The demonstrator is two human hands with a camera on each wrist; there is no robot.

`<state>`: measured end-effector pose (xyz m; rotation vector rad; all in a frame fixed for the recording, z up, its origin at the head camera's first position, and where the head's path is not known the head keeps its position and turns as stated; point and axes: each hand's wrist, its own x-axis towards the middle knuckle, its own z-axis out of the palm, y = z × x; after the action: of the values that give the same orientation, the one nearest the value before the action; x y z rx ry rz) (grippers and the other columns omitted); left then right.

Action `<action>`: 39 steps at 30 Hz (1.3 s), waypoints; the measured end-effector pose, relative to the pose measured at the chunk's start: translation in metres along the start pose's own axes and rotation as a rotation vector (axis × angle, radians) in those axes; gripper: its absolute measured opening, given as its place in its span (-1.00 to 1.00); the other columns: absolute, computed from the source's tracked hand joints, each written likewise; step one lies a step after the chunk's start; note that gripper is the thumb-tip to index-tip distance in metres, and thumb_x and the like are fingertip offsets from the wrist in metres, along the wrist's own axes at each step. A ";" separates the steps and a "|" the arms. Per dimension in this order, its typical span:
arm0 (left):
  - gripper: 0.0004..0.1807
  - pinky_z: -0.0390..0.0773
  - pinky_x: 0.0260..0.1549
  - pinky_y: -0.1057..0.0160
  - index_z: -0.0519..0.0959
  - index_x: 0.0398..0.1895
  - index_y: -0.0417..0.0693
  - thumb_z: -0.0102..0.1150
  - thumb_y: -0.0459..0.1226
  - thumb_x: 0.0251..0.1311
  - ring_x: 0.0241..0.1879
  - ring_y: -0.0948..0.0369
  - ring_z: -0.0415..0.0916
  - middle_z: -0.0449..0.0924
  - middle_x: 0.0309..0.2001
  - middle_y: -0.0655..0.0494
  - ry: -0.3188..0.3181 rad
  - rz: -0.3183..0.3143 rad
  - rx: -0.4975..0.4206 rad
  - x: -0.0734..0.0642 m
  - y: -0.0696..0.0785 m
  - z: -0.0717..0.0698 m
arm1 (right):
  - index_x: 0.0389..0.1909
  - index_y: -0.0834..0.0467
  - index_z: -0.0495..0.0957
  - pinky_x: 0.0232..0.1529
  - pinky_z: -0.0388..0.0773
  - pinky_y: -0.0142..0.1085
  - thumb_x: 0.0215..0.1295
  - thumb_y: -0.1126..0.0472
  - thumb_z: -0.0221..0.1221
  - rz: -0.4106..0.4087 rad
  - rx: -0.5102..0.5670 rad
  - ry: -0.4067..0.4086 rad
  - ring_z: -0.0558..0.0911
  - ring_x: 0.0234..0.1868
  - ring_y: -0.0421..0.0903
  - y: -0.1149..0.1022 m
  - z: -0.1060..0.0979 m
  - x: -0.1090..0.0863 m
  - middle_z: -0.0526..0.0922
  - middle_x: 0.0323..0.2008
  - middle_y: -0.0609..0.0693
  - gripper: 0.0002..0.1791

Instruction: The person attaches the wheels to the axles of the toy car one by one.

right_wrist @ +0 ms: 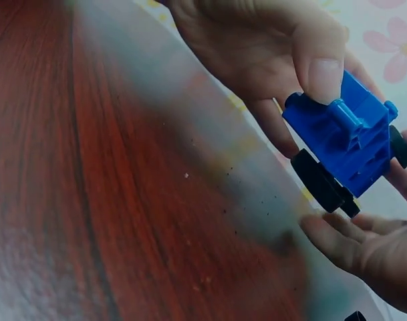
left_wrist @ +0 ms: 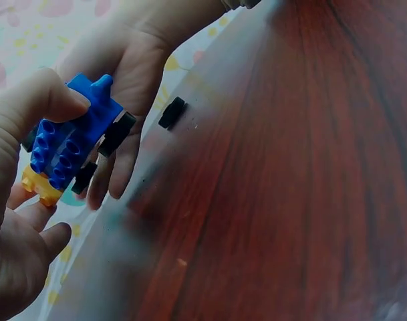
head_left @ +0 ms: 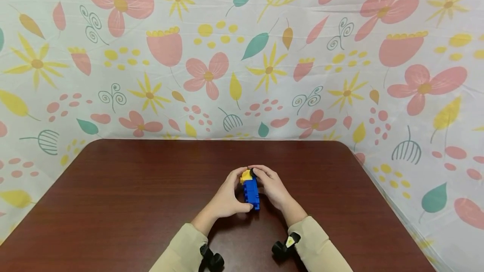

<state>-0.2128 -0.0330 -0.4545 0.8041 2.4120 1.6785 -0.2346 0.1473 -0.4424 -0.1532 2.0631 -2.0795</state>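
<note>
A small toy car (head_left: 251, 194) of blue bricks with a yellow block (head_left: 246, 176) at its far end and black wheels (left_wrist: 117, 134) is held above the table. My left hand (head_left: 228, 196) grips it lengthwise, thumb pressing the near blue end and fingers at the yellow end. Curved round the far right side is my right hand (head_left: 274, 188), with fingertips at a black wheel in the head view. The blue underside and axle bar of the toy car (right_wrist: 353, 134) face the right wrist view. Part of my right thumb is hidden.
A dark brown wooden table (head_left: 151, 188) lies beneath both hands. Behind it hangs a flower-patterned cloth (head_left: 242, 95). In the left wrist view, a small black piece (left_wrist: 172, 112) shows beside my right hand, near the table's surface.
</note>
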 end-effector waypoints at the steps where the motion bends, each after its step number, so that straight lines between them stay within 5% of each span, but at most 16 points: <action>1: 0.08 0.19 0.34 0.04 0.01 0.43 0.08 0.44 -0.28 -0.20 0.43 0.15 0.04 0.04 0.42 0.09 0.000 0.002 -0.002 0.000 0.000 0.000 | 0.20 0.18 0.40 -0.07 0.60 -0.12 0.42 -0.04 -0.03 0.007 0.012 -0.022 0.58 0.00 -0.09 0.000 0.000 -0.001 0.46 0.17 0.18 -0.51; 10: 0.06 0.16 0.35 0.01 0.02 0.41 0.09 0.44 -0.28 -0.19 0.45 0.16 0.01 0.06 0.44 0.08 -0.010 0.002 0.000 -0.001 -0.001 0.000 | 0.21 0.25 0.34 -0.15 0.63 -0.12 0.42 -0.06 -0.03 0.013 0.085 -0.074 0.59 -0.06 -0.11 0.002 -0.002 0.000 0.51 0.06 0.11 -0.47; 35: 0.06 0.21 0.32 0.01 0.05 0.40 0.03 0.46 -0.33 -0.22 0.41 0.12 0.12 0.14 0.41 0.03 -0.002 0.034 -0.001 -0.002 0.001 -0.001 | 0.12 0.25 0.23 -0.51 0.56 -0.29 0.43 0.20 -0.03 -0.020 0.094 0.036 0.56 -0.40 -0.16 0.003 0.005 -0.001 0.55 -0.31 -0.03 -0.66; 39: 0.05 0.18 0.33 -0.02 0.04 0.41 -0.05 0.44 -0.39 -0.20 0.42 0.06 0.09 0.13 0.41 -0.05 0.002 0.041 -0.026 -0.004 0.015 -0.004 | 0.23 0.18 0.18 -0.46 0.59 -0.24 0.43 0.15 -0.02 0.000 0.081 0.031 0.59 -0.33 -0.14 0.000 0.004 -0.001 0.57 -0.22 0.05 -0.57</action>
<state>-0.2053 -0.0343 -0.4408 0.8548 2.3852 1.7225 -0.2327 0.1440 -0.4422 -0.1092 1.9915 -2.1744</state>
